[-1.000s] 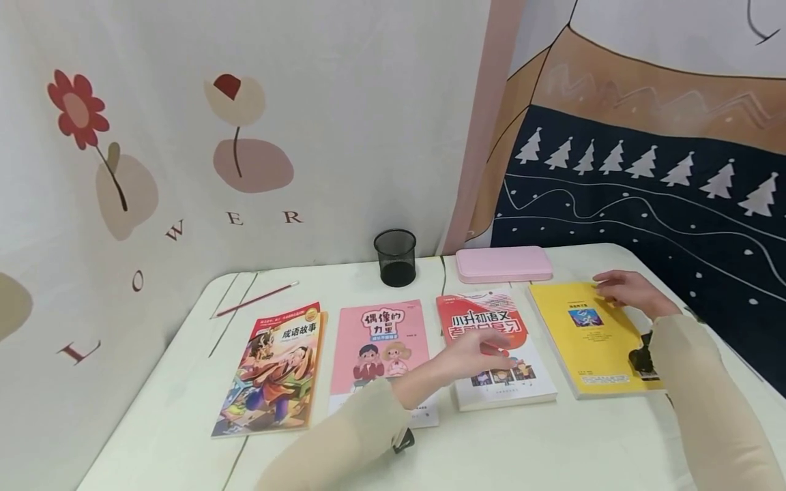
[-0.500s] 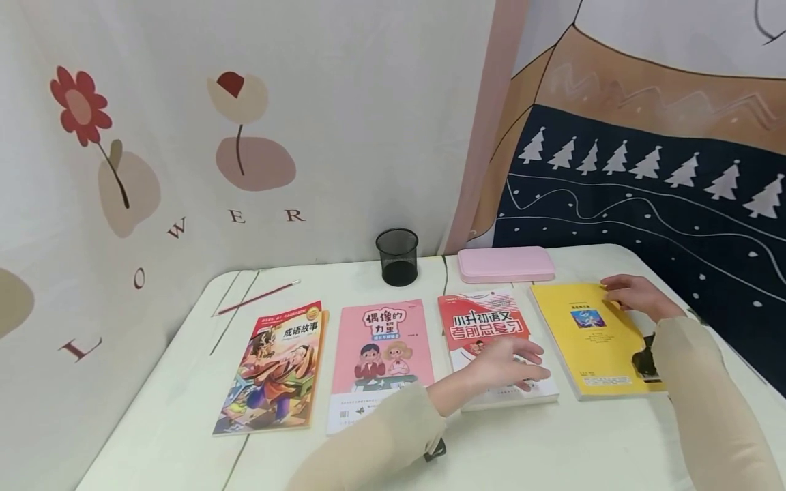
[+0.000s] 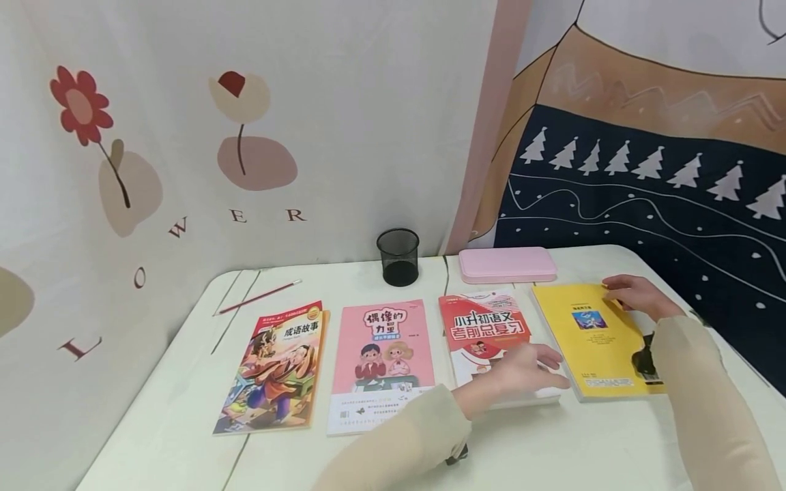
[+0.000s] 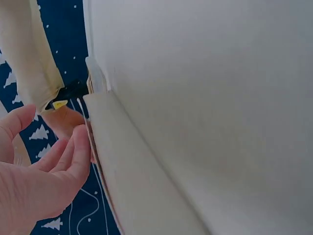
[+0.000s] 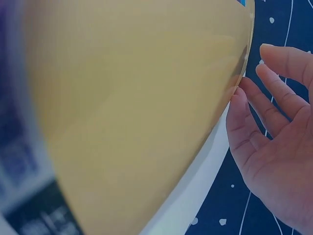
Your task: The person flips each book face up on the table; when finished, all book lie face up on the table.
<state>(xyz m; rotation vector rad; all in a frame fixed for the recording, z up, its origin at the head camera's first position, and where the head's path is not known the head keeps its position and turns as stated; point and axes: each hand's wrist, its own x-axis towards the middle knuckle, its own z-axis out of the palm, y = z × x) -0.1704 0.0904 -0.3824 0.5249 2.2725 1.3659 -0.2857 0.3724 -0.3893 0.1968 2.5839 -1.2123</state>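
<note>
The left hand (image 3: 522,372) has slid rightward down the red-and-white book (image 3: 485,327) to its lower right corner, grip apart, while the right hand (image 3: 635,294) stays, fingers relaxed, on the yellow book (image 3: 589,348).

A pale table (image 3: 184,409) with rounded corners stands against a white cloth backdrop (image 3: 344,102) printed with flowers and spaced letters. To the right hangs a second cloth (image 3: 645,198), dark blue with white fir trees beneath a tan band. The light is soft and even.
</note>
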